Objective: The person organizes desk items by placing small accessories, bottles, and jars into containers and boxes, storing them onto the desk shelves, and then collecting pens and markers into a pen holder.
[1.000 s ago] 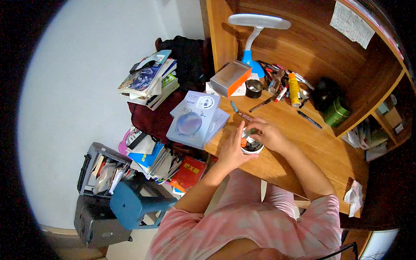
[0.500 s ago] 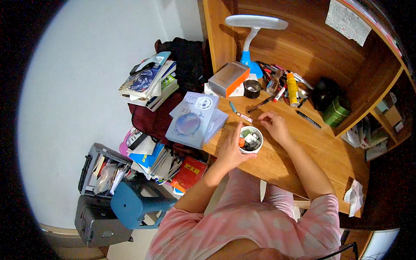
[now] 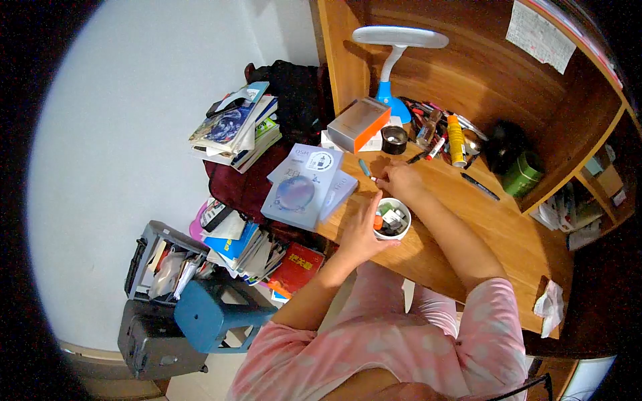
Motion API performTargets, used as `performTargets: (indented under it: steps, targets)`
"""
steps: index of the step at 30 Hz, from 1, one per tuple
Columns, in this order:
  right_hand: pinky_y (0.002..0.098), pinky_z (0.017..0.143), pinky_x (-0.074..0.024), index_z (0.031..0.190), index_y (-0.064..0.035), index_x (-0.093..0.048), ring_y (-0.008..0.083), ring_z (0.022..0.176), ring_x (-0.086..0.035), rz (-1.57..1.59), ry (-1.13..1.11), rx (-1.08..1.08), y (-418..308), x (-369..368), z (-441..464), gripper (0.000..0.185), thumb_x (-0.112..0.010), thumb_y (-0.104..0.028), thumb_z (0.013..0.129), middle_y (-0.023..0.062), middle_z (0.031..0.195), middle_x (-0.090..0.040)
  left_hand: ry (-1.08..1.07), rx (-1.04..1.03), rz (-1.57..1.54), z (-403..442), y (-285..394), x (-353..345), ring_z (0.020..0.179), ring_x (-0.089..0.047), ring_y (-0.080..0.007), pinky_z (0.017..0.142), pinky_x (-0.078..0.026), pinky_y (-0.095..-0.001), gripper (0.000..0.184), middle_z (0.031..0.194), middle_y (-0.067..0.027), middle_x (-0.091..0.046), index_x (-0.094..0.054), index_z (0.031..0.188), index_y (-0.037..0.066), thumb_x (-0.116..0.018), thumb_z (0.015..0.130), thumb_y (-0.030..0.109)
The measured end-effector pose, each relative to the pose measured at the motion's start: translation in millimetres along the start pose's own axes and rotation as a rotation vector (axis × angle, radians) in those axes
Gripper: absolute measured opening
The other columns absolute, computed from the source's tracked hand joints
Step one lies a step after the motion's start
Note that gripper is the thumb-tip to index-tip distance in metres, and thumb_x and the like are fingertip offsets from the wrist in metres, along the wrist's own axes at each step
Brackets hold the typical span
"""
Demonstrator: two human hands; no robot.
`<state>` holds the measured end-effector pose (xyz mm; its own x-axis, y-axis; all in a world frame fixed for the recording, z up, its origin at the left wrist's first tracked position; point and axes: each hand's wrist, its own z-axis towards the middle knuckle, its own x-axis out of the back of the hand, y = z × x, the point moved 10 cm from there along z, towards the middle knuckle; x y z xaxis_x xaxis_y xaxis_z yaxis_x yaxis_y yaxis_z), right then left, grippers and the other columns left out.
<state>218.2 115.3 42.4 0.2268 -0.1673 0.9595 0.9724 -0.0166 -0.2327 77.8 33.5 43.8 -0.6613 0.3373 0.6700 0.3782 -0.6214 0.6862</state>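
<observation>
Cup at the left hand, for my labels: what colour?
The cup is white; head view.

Catalogue — hands (image 3: 362, 235), two; white tub (image 3: 405, 232), one; desk lamp (image 3: 400, 37), one; pale-blue boxes (image 3: 296, 194), two; yellow tube (image 3: 457, 142), one; green canister (image 3: 523, 175), one; orange-sided box (image 3: 360, 124), one — worktop (image 3: 498, 240), one; blue stool (image 3: 207, 314), one.

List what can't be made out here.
Head view: the right hand's grip, hidden by its own back.
Head view: the white cup's left side, behind the left hand.
Head view: the cup's bottom, under small items.
Head view: writing on the paper, too small.
</observation>
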Motion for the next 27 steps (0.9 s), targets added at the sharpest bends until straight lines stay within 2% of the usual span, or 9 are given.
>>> performTargets:
  steps: [4,7,10,13,14,16,19,25,27]
  targets:
    - [0.0443,0.076,-0.0517,0.085,-0.0049,-0.068,0.0333,0.092,-0.064,-0.022,0.042,0.021,-3.6,4.7,1.3,0.030,-0.068,-0.034,0.083,0.0159,0.092,-0.066,0.017,-0.034,-0.001,0.5,1.1,-0.1,0.120,-0.049,-0.0418,0.097,-0.044,-0.0470,0.115,0.137,-0.0220,-0.045,-0.020,0.150,0.008,-0.086,0.063,0.040]
    - [0.0462,0.074,-0.0522,0.083,-0.0043,-0.067,0.0352,0.085,-0.065,0.129,-0.011,-0.160,-0.1,16.2,6.5,0.030,-0.067,-0.034,0.082,0.0175,0.086,-0.067,0.013,-0.040,-0.010,0.9,-0.4,-1.2,0.120,-0.050,-0.0423,0.097,-0.045,-0.0470,0.114,0.137,-0.0224,-0.045,-0.020,0.150,0.009,-0.086,0.063,0.040]
    - [0.0478,0.073,-0.0522,0.082,-0.0036,-0.068,0.0365,0.080,-0.066,0.211,0.140,-0.095,-3.2,25.6,24.2,0.030,-0.066,-0.034,0.081,0.0191,0.084,-0.068,0.032,-0.074,-0.010,0.6,3.5,1.7,0.118,-0.051,-0.0424,0.095,-0.045,-0.0470,0.113,0.136,-0.0226,-0.045,-0.020,0.150,0.010,-0.086,0.063,0.040]
    - [0.0473,0.074,-0.0521,0.082,-0.0019,-0.068,0.0362,0.083,-0.066,0.253,0.091,-0.130,-6.6,12.5,46.4,0.030,-0.066,-0.032,0.080,0.0207,0.089,-0.068,-0.022,-0.018,0.004,1.3,4.5,2.7,0.120,-0.050,-0.0420,0.101,-0.042,-0.0473,0.113,0.136,-0.0240,-0.047,-0.021,0.149,0.006,-0.087,0.062,0.037]
    - [0.0471,0.074,-0.0522,0.085,-0.0017,-0.068,0.0361,0.084,-0.066,0.241,0.077,-0.123,-10.3,8.8,51.8,0.030,-0.067,-0.031,0.079,0.0212,0.090,-0.068,-0.054,0.018,0.009,1.5,2.8,1.4,0.122,-0.049,-0.0418,0.103,-0.039,-0.0475,0.114,0.136,-0.0248,-0.048,-0.022,0.149,0.005,-0.088,0.062,0.036]
    - [0.0465,0.075,-0.0526,0.089,-0.0013,-0.068,0.0360,0.085,-0.066,0.219,0.051,-0.113,-14.8,-0.9,61.5,0.031,-0.067,-0.030,0.078,0.0222,0.092,-0.068,-0.003,-0.036,0.002,1.1,1.4,1.4,0.117,-0.052,-0.0418,0.097,-0.044,-0.0474,0.111,0.133,-0.0229,-0.047,-0.023,0.149,0.008,-0.086,0.063,0.037]
    - [0.0480,0.079,-0.0540,0.102,-0.0070,-0.068,0.0375,0.088,-0.067,0.182,0.021,-0.115,-16.8,-19.6,74.5,0.030,-0.061,-0.025,0.079,0.0194,0.094,-0.069,0.025,-0.075,-0.011,0.5,5.1,4.2,0.117,-0.051,-0.0418,0.095,-0.046,-0.0473,0.109,0.134,-0.0219,-0.046,-0.024,0.149,0.010,-0.086,0.064,0.037]
    - [0.0482,0.074,-0.0543,0.100,-0.0076,-0.066,0.0365,0.085,-0.068,0.051,0.053,-0.095,-27.3,-19.2,67.0,0.029,-0.064,-0.025,0.077,0.0186,0.093,-0.069,0.014,-0.076,-0.029,0.4,4.9,2.8,0.122,-0.048,-0.0428,0.101,-0.041,-0.0479,0.112,0.137,-0.0243,-0.043,-0.020,0.150,0.009,-0.087,0.064,0.036]
    - [0.0480,0.073,-0.0540,0.100,-0.0081,-0.066,0.0359,0.085,-0.068,0.098,0.055,-0.031,-29.5,-17.6,63.7,0.029,-0.064,-0.025,0.077,0.0178,0.093,-0.069,0.002,-0.074,-0.041,0.1,5.0,2.2,0.123,-0.047,-0.0432,0.103,-0.040,-0.0482,0.115,0.138,-0.0256,-0.044,-0.018,0.151,0.008,-0.087,0.063,0.037]
